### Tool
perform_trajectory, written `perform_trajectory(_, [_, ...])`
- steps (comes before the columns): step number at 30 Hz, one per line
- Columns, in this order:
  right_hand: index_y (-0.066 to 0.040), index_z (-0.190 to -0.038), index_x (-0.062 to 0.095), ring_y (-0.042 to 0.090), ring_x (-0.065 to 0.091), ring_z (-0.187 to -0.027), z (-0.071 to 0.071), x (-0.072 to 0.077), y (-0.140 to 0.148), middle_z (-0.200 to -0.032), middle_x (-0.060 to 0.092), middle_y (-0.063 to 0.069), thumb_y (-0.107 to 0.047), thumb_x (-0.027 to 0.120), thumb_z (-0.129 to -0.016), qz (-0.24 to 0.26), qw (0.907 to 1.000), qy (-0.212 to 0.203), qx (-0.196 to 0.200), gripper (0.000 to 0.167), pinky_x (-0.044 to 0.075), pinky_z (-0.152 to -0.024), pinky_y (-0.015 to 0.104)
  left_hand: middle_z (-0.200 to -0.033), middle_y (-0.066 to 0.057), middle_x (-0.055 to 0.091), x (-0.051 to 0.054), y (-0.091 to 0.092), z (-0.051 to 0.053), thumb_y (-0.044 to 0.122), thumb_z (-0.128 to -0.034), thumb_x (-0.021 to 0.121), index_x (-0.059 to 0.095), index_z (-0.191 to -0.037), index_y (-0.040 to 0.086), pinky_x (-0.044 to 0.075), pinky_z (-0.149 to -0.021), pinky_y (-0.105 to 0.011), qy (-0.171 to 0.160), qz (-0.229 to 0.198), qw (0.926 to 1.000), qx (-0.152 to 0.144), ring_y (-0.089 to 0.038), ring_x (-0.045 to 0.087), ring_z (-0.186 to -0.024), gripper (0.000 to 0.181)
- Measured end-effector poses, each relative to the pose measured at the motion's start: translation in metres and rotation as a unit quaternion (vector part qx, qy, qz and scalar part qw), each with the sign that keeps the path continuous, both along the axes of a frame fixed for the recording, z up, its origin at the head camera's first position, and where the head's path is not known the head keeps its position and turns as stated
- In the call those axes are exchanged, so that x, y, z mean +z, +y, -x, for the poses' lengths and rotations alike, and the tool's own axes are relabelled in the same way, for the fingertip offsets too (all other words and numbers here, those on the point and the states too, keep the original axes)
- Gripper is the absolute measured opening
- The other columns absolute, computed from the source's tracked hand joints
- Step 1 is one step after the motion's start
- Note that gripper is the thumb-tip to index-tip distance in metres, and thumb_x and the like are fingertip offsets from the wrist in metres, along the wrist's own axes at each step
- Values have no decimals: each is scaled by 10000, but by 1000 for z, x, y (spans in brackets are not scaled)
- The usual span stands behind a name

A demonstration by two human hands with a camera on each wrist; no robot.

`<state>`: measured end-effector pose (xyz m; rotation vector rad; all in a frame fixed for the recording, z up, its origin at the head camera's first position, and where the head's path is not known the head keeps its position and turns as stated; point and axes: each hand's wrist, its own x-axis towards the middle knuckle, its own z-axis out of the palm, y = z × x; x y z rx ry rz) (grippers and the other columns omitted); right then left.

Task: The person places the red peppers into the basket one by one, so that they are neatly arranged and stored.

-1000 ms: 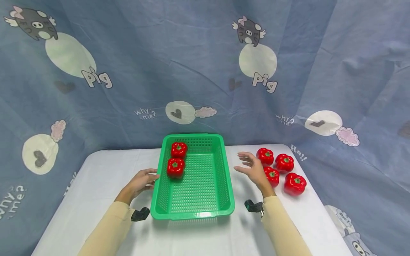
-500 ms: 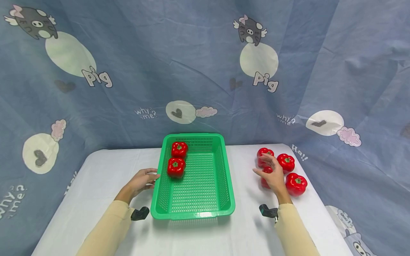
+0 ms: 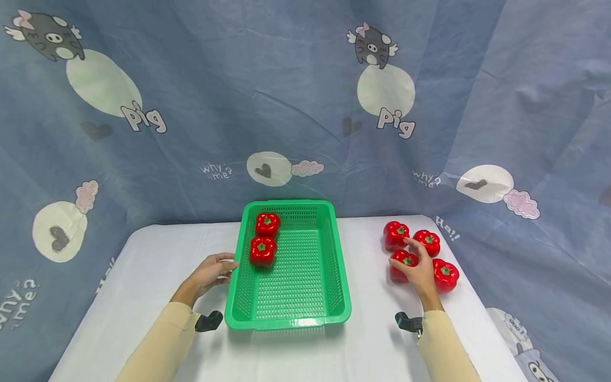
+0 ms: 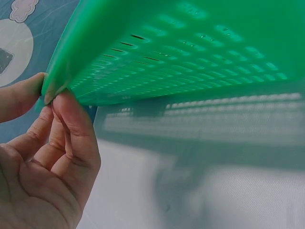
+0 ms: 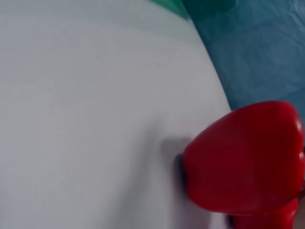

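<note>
My left hand [image 3: 208, 272] pinches the left rim of a green plastic basket [image 3: 312, 321]; in the left wrist view the thumb and fingertips [image 4: 71, 112] meet at its edge. Inside the basket's left side stand two red bell peppers, one behind [image 3: 267, 225] and one in front [image 3: 262, 252]. My right hand [image 3: 422, 273] is at the near-left red bell pepper [image 3: 401, 274] of a group on the right, thumb and fingers curved about its top. That pepper fills the lower right of the right wrist view [image 5: 243, 160]; whether the fingers press on it is hidden.
More red bell peppers stand close to the right hand: one behind [image 3: 395, 235], one at back right [image 3: 427, 242], one at right [image 3: 446, 276]. A white-covered table [image 3: 363, 339] lies under everything. A blue printed cloth [image 3: 305, 106] hangs directly behind the table.
My right hand has moved right from beside the basket to the group of peppers, then come down around the near-left one. The left hand and basket have stayed in place.
</note>
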<state>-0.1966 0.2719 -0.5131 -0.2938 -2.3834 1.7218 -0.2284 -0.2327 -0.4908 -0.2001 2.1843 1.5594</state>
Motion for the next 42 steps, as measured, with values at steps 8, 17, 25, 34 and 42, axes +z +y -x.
perform_trajectory(8, [-125, -1474, 303, 304, 272, -1384, 1, -14, 4, -1453, 392, 135, -87, 764, -824, -89, 9998, -161, -24, 797, 243, -1093, 593, -968, -65, 654, 0, 1, -1, 178, -965, 551, 398, -1381, -72, 533, -762, -332, 34, 0, 10000, -15, -169, 602, -849, 509])
perform_trajectory(17, [-142, -1507, 258, 381, 186, -1412, 0, -15, 4, -1541, 241, 152, -126, 747, -843, -308, 9963, -790, 150, 825, 343, -1036, 588, -942, -55, 657, 0, 1, -1, 170, -965, 549, 393, -1380, -73, 533, -755, -334, 33, -41, 10000, 11, -165, 606, -831, 505])
perform_trajectory(25, [-151, -1507, 267, 426, 174, -1401, -1, -18, -1, -1564, 160, 183, -164, 746, -848, -324, 9922, -1195, 126, 815, 320, -1042, 605, -967, -64, 658, -2, 0, -3, 175, -964, 552, 397, -1383, -68, 532, -767, -339, 21, 4, 10000, 36, -171, 605, -847, 508])
perform_trajectory(34, [-203, -1506, 267, 423, 183, -1387, -2, -25, -5, -1536, 189, 185, -211, 771, -826, -292, 9901, -1270, 530, 846, 349, -1022, 605, -951, -55, 655, 2, 0, -3, 174, -967, 543, 399, -1379, -66, 528, -750, -324, 43, -47, 10000, 21, -164, 603, -838, 498])
perform_trajectory(42, [-248, -1536, 190, 444, 155, -1400, -5, -32, -8, -1538, 183, 195, -136, 719, -859, -230, 9863, -1327, 955, 867, 261, -1055, 642, -989, -69, 649, 1, 1, -3, 177, -968, 542, 392, -1385, -66, 530, -768, -330, 12, -29, 10000, 1, -169, 602, -856, 505])
